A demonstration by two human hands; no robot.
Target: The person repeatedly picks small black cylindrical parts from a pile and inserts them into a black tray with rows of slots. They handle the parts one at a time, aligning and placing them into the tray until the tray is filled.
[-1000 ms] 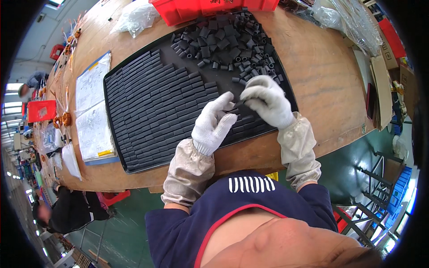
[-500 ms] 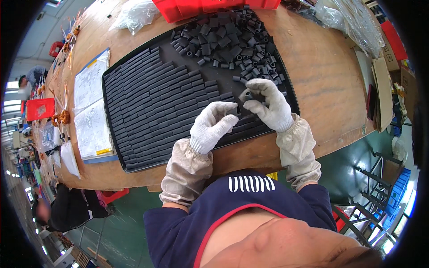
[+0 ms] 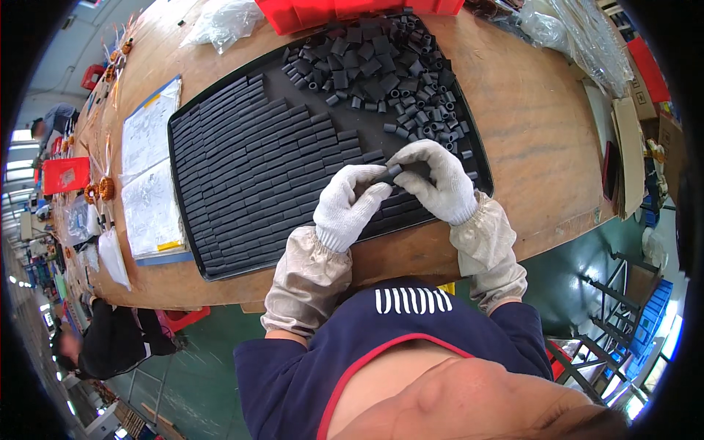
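My right hand [image 3: 442, 183], in a white knitted glove, pinches a short black tube [image 3: 395, 170] between thumb and fingertips. My left hand [image 3: 345, 204], gloved alike, is closed on a dark piece whose shape is mostly hidden by its fingers. The fingertips of both hands nearly meet, with the tube's end against the left one. Below them lies a black tray [image 3: 477, 150]. Packed rows of black tubes [image 3: 249, 169] fill its left and front parts. A loose heap of short black tubes and flat black pieces [image 3: 367, 66] covers its far right.
Left of the tray lie printed sheets on a blue clipboard [image 3: 150, 176]. A red bin [image 3: 352, 9] stands behind the tray, near a clear plastic bag [image 3: 224, 26]. Copper-wound coils [image 3: 106, 188] sit at the table's left edge. Another person [image 3: 117, 341] is at the lower left.
My right hand has come left and slightly down, bringing the tube to the left hand's fingertips. The left hand has barely moved.
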